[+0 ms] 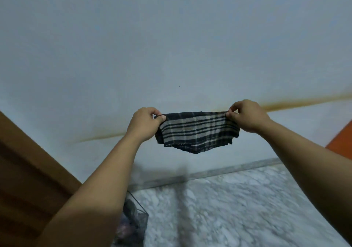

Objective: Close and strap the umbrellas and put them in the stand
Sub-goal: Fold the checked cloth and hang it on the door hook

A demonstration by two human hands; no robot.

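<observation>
A small dark blue and beige plaid cloth [198,130] hangs stretched in the air in front of the pale wall. My left hand [145,123] pinches its left top corner and my right hand [245,116] pinches its right top corner. The cloth sags between them, its lower edge loose. A dark wire-frame stand [138,214] shows at the bottom beside my left forearm, with dark folded things inside it, blurred and partly hidden by the arm. No open umbrella is in view.
A brown wooden door or panel [24,170] fills the lower left. The pale wall [171,47] carries a yellowish stain line. Grey-white marble floor [238,208] spreads at the lower right, with an orange surface [341,140] at the right edge.
</observation>
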